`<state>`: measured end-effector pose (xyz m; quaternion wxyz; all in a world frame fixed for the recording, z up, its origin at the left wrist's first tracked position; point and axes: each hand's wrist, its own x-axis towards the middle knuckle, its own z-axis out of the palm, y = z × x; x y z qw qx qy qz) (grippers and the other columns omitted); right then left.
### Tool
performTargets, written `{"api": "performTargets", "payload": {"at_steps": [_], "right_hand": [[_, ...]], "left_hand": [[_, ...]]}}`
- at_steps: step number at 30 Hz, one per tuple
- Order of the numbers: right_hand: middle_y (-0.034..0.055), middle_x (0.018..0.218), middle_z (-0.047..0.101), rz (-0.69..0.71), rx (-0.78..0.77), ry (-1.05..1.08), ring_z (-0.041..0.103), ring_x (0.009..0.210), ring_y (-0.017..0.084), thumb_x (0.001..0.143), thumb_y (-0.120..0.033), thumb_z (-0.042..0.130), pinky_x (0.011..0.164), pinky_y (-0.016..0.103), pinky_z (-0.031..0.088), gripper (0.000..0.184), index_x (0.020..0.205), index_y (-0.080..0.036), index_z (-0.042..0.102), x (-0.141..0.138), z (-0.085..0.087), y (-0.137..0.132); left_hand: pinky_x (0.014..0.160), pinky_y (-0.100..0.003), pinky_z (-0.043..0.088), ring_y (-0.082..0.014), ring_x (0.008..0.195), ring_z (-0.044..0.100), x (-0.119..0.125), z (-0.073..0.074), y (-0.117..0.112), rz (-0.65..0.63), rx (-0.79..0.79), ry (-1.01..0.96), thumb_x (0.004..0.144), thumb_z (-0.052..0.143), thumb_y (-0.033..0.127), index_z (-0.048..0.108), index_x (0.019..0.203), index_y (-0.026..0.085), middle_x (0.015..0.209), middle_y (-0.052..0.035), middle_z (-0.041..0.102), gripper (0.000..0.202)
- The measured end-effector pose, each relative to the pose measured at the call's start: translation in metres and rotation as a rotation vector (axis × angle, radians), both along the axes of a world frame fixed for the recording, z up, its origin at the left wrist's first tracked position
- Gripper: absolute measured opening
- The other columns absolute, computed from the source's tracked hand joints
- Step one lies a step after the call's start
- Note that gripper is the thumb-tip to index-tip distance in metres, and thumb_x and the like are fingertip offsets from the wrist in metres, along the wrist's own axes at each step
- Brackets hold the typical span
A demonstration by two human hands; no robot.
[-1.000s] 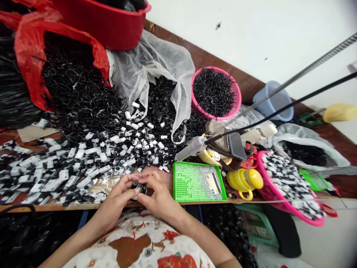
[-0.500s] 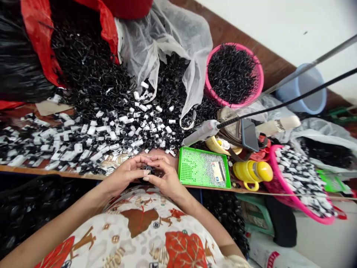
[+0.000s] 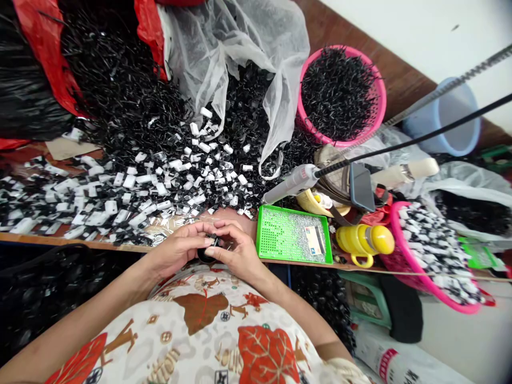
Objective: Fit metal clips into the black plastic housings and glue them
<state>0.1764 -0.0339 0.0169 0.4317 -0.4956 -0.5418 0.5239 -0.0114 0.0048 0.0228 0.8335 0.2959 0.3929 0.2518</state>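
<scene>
At the bench's front edge, my left hand [image 3: 184, 245] and my right hand [image 3: 234, 246] meet around a small black plastic part [image 3: 208, 252]. Both thumbs and forefingers pinch it; its far side is hidden by my fingers. A thin metal pin seems to stick out near my right fingertips, too small to name surely. Just beyond my left hand lie thin metal pins [image 3: 168, 224] in a loose heap. Right of my right hand sits a green tray [image 3: 259, 234] of small silvery pieces, with a card lying in it.
White and black plastic pieces [image 3: 96, 205] cover the bench to the left. A grey electric screwdriver [image 3: 290, 182] hangs on a cord above the tray. A yellow bottle [image 3: 362, 242], a pink basket of black parts [image 3: 382, 101] and another pink basket [image 3: 424, 280] stand to the right.
The black part between my fingers has turned and shows more of its rounded lower side. My hands stay in nearly the same place; the view has shifted slightly.
</scene>
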Motion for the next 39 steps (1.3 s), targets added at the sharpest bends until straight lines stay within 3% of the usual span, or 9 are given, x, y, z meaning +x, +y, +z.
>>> {"api": "performTargets", "payload": {"at_steps": [8,12,14,16,22,26,30,34,39], "right_hand": [[0.0058,0.138,0.06,0.058,0.156,-0.202,0.053,0.136,0.023,0.084,-0.037,0.081,0.117,0.048,0.043,0.041,0.124,-0.035,0.071,0.015,0.017,0.002],[0.0052,0.109,0.069,-0.458,0.234,-0.107,0.068,0.097,0.018,0.095,-0.04,0.064,0.093,0.04,0.056,0.019,0.107,-0.028,0.073,0.047,0.024,0.006],[0.0025,0.093,0.067,-0.765,0.282,-0.013,0.064,0.074,0.013,0.096,-0.043,0.062,0.076,0.033,0.056,0.02,0.099,-0.024,0.069,0.071,0.027,0.016],[0.0003,0.086,0.066,-0.901,0.316,0.063,0.06,0.067,0.011,0.092,-0.045,0.066,0.068,0.028,0.053,0.022,0.096,-0.023,0.064,0.098,0.031,0.035],[0.0065,0.097,0.073,-0.533,0.463,-0.363,0.068,0.091,0.02,0.092,-0.044,0.064,0.087,0.037,0.056,0.024,0.098,-0.022,0.072,0.149,0.062,0.134],[0.012,0.13,0.07,0.01,0.729,-0.92,0.06,0.129,0.026,0.1,-0.035,0.052,0.117,0.048,0.041,0.027,0.112,-0.022,0.074,0.138,0.091,0.202],[0.0139,0.124,0.074,0.468,0.407,-1.458,0.061,0.131,0.027,0.104,-0.037,0.048,0.122,0.049,0.033,0.032,0.114,-0.019,0.073,0.121,0.11,0.235],[0.0172,0.106,0.076,0.415,0.092,-1.649,0.072,0.108,0.029,0.1,-0.039,0.058,0.101,0.045,0.053,0.031,0.102,-0.012,0.074,0.135,0.111,0.24],[0.0094,0.123,0.067,0.165,-0.142,-1.732,0.068,0.105,0.02,0.099,-0.039,0.064,0.091,0.041,0.06,0.031,0.121,-0.017,0.065,0.173,0.108,0.244]], "left_hand": [[0.075,-0.029,0.05,-0.0162,0.076,0.064,0.0,-0.003,-0.001,0.069,0.119,0.165,0.066,0.081,0.028,0.067,0.095,0.018,0.086,-0.0027,0.071,0.034],[0.082,-0.034,0.053,-0.0206,0.085,0.067,0.001,-0.004,0.0,0.094,0.351,0.389,0.068,0.079,0.032,0.065,0.095,0.019,0.088,-0.0036,0.071,0.033],[0.085,-0.038,0.054,-0.0228,0.088,0.067,0.003,-0.009,0.0,0.047,0.469,0.475,0.076,0.073,0.036,0.063,0.099,0.02,0.092,-0.0051,0.071,0.03],[0.091,-0.043,0.052,-0.0263,0.099,0.066,0.007,-0.016,-0.001,0.006,0.693,0.622,0.084,0.066,0.036,0.063,0.103,0.021,0.105,-0.0079,0.071,0.024],[0.098,-0.051,0.046,-0.0344,0.113,0.057,0.016,-0.045,-0.003,0.061,1.355,0.984,0.092,0.061,0.036,0.065,0.113,0.019,0.122,-0.0156,0.064,0.028],[0.097,-0.048,0.047,-0.0318,0.113,0.058,0.017,-0.055,-0.005,0.15,1.507,1.037,0.094,0.061,0.026,0.061,0.12,0.019,0.123,-0.0147,0.063,0.027],[0.096,-0.047,0.048,-0.0304,0.112,0.058,0.017,-0.057,-0.006,0.186,1.543,1.027,0.095,0.059,0.022,0.061,0.117,0.019,0.121,-0.0142,0.063,0.022],[0.097,-0.047,0.048,-0.03,0.114,0.058,0.017,-0.062,-0.005,0.201,1.532,1.01,0.095,0.059,0.021,0.06,0.117,0.02,0.123,-0.0134,0.063,0.022],[0.098,-0.047,0.049,-0.0302,0.115,0.058,0.018,-0.07,-0.005,0.201,1.53,0.98,0.095,0.06,0.02,0.061,0.116,0.021,0.123,-0.0132,0.063,0.022]]}}
